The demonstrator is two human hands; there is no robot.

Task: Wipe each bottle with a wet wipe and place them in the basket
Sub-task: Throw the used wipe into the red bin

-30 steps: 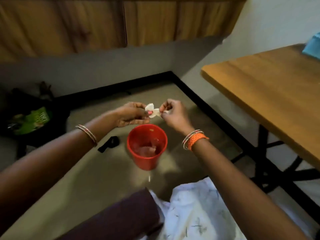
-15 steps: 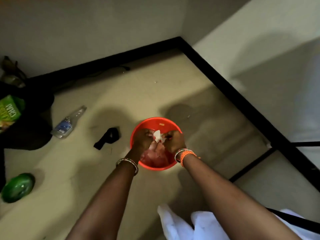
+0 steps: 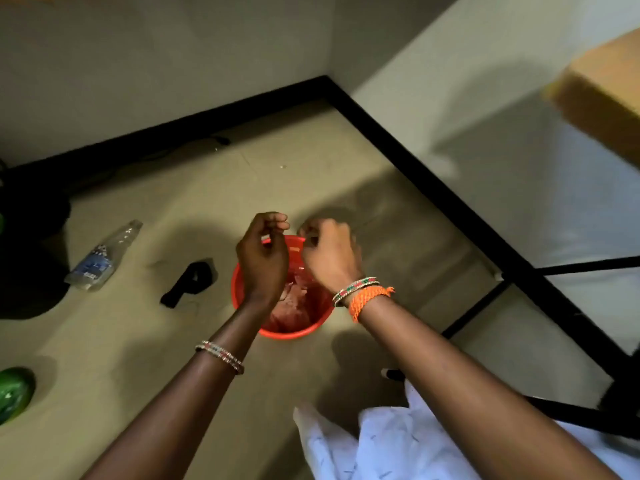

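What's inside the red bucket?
The red bucket holds crumpled, pinkish wads, likely used wipes, though that's blurry. The left hand and right hand above it hide the far part.

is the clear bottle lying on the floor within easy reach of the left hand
Probably yes: the clear bottle lies on bare floor left of the left hand, only a small black item near the path.

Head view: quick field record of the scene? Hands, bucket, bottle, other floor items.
left hand: fingers curled, above bucket; any hold not discernible
right hand: fingers curled, beside left hand
red bucket: on floor, crumpled pinkish material inside
clear plastic bottle: lying on floor, left of bucket
black strap: between bottle and bucket
green object: far left edge
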